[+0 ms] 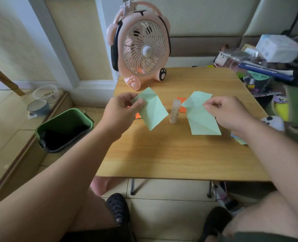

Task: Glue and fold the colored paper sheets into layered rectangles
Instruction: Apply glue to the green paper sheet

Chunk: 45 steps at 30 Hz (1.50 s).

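Wooden desk (179, 154), pink fan (141, 46) far. Left hand (122, 109) fingers pinching one creased green sheet (153, 110), right hand (230, 110) pinching another green sheet (200, 117), both lifted. Glue stick (174, 111) upright between; orange paper (183, 103) behind. Probably midway: creased, not yet layered.

Table (179, 154): I see it dead centre, my knees and shoes below its near edge.
Fan (141, 44): on the table's far-left corner, facing me.
Glue stick (174, 111): upright mid-table, between the two folded sheets.
Left sheet (151, 110): pinched in my left hand (122, 110), held above the table left of the glue.
Right sheet (200, 116): pinched in my right hand (232, 114), right of the glue.
Flat paper (181, 99): on the table behind the glue.
Bin (64, 130): on the floor left of the table.
Clutter pile (270, 63): beyond the table's right edge.
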Tool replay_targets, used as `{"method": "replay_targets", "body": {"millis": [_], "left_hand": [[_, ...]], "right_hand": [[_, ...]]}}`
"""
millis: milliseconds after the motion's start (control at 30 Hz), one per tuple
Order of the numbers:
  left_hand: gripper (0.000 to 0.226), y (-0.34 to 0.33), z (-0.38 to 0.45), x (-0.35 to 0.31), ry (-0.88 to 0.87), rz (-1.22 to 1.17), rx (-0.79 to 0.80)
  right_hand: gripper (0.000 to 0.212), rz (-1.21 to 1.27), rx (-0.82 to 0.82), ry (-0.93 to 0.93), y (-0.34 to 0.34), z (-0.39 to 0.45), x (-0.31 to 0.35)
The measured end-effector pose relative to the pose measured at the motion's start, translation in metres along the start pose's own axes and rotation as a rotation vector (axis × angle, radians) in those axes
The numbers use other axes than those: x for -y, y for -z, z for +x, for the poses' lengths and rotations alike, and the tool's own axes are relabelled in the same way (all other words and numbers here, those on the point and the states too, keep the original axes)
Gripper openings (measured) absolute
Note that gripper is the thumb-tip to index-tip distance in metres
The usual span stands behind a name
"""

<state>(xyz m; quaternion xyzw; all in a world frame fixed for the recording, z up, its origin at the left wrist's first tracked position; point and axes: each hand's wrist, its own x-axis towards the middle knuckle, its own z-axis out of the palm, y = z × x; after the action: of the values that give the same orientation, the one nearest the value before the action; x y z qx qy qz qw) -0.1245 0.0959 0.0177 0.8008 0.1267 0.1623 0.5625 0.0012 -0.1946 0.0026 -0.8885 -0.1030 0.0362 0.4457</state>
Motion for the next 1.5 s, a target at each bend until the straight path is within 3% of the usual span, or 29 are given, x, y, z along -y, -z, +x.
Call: {"method": "replay_targets", "body": {"millis": [133, 200, 267, 333, 433, 533, 600, 700, 867, 1000, 1167, 1300, 1500], "left_hand": [[0.006, 0.001, -0.012, 0.003, -0.038, 0.044, 0.012], [0.003, 0.002, -0.018, 0.006, -0.050, 0.082, 0.004], [0.005, 0.002, -0.026, 0.006, -0.105, 0.177, -0.034], [0.010, 0.002, -0.038, 0.006, -0.169, 0.269, -0.101], [0.017, 0.002, -0.055, 0.014, -0.294, 0.362, -0.139], [0.020, 0.004, -0.066, 0.029, -0.426, 0.405, -0.043], [0.016, 0.007, -0.072, 0.039, -0.485, 0.441, 0.059], [0.008, 0.009, -0.078, 0.056, -0.557, 0.543, 0.196], [0.038, 0.011, -0.074, 0.062, -0.629, 0.597, 0.288], [0.026, 0.009, -0.069, 0.064, -0.603, 0.654, 0.241], [0.028, 0.002, -0.060, 0.068, -0.487, 0.748, 0.257], [0.025, 0.005, -0.057, 0.064, -0.477, 0.719, 0.294], [0.024, 0.009, -0.051, 0.062, -0.488, 0.705, 0.359]], "right_hand": [[0.018, -0.158, -0.081, -0.044, -0.017, -0.015, -0.002], [0.025, -0.193, -0.244, 0.028, -0.019, -0.025, 0.014], [0.024, -0.119, -0.272, 0.116, -0.024, -0.044, 0.036], [0.035, 0.047, -0.047, 0.068, -0.040, -0.067, 0.057], [0.053, 0.388, 0.381, -0.247, -0.065, -0.089, 0.078], [0.036, 0.552, 0.455, -0.370, -0.081, -0.088, 0.081], [0.016, 0.467, 0.399, -0.283, -0.091, -0.083, 0.077], [0.014, 0.248, 0.342, -0.075, -0.101, -0.078, 0.067], [0.013, -0.044, 0.312, 0.054, -0.108, -0.073, 0.063], [0.034, -0.157, 0.265, 0.133, -0.113, -0.077, 0.064], [0.064, -0.383, 0.253, 0.287, -0.110, -0.081, 0.065], [0.009, -0.609, 0.311, 0.352, -0.100, -0.082, 0.059], [0.013, -0.567, 0.345, 0.353, -0.086, -0.083, 0.045]]}}
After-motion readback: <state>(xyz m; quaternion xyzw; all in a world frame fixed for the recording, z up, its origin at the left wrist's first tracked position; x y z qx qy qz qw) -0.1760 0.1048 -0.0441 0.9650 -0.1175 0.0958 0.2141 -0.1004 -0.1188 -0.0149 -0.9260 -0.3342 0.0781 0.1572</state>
